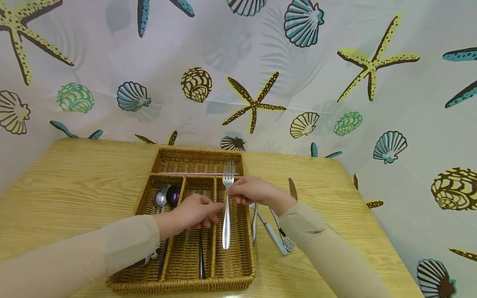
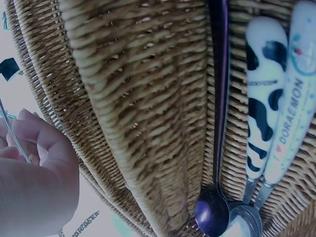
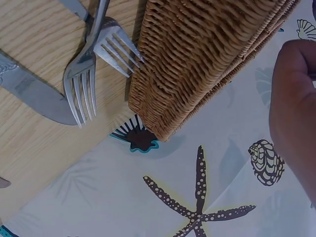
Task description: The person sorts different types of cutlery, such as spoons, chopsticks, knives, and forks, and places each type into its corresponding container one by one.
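Observation:
My right hand (image 1: 257, 191) pinches a silver fork (image 1: 226, 223) near its neck, tines pointing away, above the right compartment of a wicker cutlery tray (image 1: 179, 285). My left hand (image 1: 195, 211) hovers over the middle compartment, fingers loosely bent and holding nothing, its fingertips just left of the fork's handle. Beneath it a dark-handled utensil (image 1: 201, 256) lies in that compartment, its far end partly hidden. In the left compartment are a purple spoon (image 2: 212, 212) and silver spoons, one with a cow-patterned handle (image 2: 264, 98), another with a Doraemon handle (image 2: 291, 118).
Right of the tray, loose forks (image 3: 81, 74) and knives (image 3: 37, 94) lie on the wooden table (image 1: 320, 186), some overlapping and some partly behind my right arm. A thin pinkish strip (image 1: 193, 173) runs along the tray's back compartment. A shell-patterned cloth (image 1: 156, 54) hangs behind.

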The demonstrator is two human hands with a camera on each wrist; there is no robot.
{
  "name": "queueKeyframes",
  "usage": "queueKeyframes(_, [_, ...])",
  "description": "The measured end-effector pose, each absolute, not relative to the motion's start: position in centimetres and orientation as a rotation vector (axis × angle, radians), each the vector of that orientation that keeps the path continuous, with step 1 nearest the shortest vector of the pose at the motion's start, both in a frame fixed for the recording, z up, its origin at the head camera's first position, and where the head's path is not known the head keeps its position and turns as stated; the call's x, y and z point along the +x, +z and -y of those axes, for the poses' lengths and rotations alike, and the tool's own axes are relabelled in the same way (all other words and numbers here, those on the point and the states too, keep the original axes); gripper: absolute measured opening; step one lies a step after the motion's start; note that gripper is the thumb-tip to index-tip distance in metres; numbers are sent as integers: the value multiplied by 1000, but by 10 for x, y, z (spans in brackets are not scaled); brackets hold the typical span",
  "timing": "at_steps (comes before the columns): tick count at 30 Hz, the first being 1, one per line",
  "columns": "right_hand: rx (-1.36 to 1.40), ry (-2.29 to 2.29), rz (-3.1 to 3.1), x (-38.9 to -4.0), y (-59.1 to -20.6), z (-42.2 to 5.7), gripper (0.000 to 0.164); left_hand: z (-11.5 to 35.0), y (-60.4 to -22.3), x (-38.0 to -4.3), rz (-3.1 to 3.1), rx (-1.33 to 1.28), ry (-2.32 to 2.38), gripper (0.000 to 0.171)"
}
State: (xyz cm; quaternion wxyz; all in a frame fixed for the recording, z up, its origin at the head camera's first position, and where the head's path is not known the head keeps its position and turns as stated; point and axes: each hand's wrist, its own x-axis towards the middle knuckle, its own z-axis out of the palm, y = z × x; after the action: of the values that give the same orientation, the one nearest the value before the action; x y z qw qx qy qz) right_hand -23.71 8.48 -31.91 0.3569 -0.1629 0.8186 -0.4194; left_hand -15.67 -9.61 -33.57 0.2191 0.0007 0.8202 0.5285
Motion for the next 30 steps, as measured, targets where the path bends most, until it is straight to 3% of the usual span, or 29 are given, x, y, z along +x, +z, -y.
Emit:
queueKeyframes(13, [-404, -1085, -2151, -236, -322, -73, 28, 98, -339, -156, -2305, 102, 1462, 18])
queueKeyframes(18, [-345, -1119, -2189, -237, -322, -78, 40, 106, -343, -154, -2309, 50, 1430, 20])
queueKeyframes(30, [-324, -1151, -2168, -239, -324, -89, 43, 123, -341, -144, -2207, -25, 1404, 30])
